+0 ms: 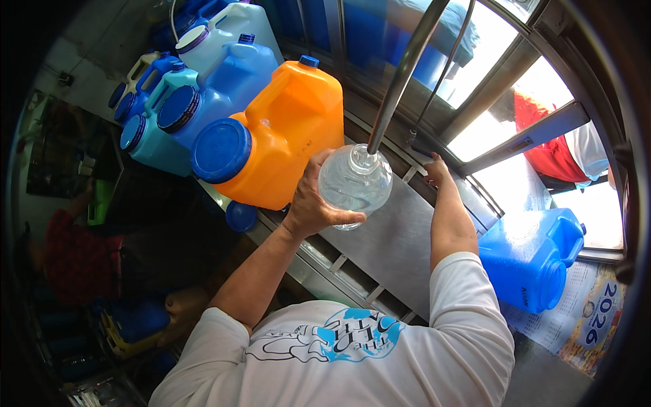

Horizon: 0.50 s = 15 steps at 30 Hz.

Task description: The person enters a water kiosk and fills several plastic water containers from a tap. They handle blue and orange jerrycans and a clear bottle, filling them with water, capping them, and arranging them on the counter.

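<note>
My left hand (pixel 314 202) is wrapped round the side of a clear round plastic bottle (pixel 355 184). A metal pipe (pixel 405 61) comes down from above, its lower end at the bottle's open neck. Clear liquid seems to be inside, but its level is hard to make out. My right arm stretches forward to the window-side ledge. There my right hand (pixel 437 171) has its fingers bent at a small fitting below a thin rod (pixel 444 71); what they grip is too small to name. Beside my left hand lies an orange jug (pixel 298 129) with a blue lid.
Several blue, teal and pale jugs (pixel 178 108) crowd the far left. A blue jug (pixel 532 254) lies at the right on a printed calendar sheet (pixel 588 319). Under the bottle runs a metal counter (pixel 386 254) with slots. A person in red (pixel 542 136) stands outside the window.
</note>
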### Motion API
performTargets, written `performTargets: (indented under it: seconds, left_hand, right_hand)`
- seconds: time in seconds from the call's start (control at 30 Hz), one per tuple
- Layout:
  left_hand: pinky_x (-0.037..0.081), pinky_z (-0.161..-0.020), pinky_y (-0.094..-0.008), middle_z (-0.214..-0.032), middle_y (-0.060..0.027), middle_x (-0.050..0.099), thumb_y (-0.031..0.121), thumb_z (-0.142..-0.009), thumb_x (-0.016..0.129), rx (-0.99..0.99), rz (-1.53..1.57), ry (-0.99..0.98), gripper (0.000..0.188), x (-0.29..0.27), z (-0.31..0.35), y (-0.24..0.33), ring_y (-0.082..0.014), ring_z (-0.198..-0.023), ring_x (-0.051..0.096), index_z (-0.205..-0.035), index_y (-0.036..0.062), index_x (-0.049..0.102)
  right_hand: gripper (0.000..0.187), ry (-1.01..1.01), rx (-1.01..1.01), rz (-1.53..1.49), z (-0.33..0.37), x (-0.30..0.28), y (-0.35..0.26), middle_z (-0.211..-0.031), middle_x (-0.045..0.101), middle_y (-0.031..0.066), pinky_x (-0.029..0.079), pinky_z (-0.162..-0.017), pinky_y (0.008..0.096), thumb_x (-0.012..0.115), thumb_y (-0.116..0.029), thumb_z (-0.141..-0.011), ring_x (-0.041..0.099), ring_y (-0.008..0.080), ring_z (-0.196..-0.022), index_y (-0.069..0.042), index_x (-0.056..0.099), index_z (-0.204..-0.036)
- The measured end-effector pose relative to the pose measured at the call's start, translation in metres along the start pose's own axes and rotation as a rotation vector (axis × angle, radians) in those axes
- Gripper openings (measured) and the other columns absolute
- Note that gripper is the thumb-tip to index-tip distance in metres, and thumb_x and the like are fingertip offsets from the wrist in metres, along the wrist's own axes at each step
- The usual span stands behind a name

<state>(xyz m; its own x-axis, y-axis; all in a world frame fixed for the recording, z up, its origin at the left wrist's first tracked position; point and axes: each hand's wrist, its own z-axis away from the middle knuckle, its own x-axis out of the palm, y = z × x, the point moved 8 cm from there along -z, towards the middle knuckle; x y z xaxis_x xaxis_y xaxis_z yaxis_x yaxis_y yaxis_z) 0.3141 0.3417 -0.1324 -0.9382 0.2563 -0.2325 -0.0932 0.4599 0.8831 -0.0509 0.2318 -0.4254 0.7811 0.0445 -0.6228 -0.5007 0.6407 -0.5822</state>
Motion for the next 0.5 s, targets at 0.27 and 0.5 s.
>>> performTargets:
  seconds: [0.27, 0.5]
  left_hand:
    - [0.042, -0.103, -0.0376, -0.125, -0.0112, 0.048, 0.040, -0.053, 0.092, -0.007, -0.053, -0.030, 0.106, 0.003, -0.002, -0.001, -0.0255, -0.118, 0.050, -0.133, 0.0078, 0.031]
    - [0.043, -0.102, -0.0363, -0.124, -0.0108, 0.048, 0.039, -0.052, 0.093, -0.043, -0.104, -0.038, 0.106, 0.008, 0.012, -0.022, -0.0255, -0.117, 0.051, -0.132, 0.0088, 0.030]
  right_hand:
    - [0.068, 0.115, -0.123, 0.249, -0.044, 0.021, 0.045, -0.125, 0.057, 0.0217, 0.049, -0.090, 0.0386, 0.058, -0.009, -0.083, 0.060, 0.0294, -0.111, -0.015, 0.034, -0.146]
    - [0.059, -0.074, 0.018, -0.065, 0.018, 0.017, -0.012, -0.116, 0.062, 0.0162, 0.053, -0.071, 0.0325, 0.064, -0.018, -0.088, 0.067, 0.0221, -0.086, -0.012, 0.040, -0.142]
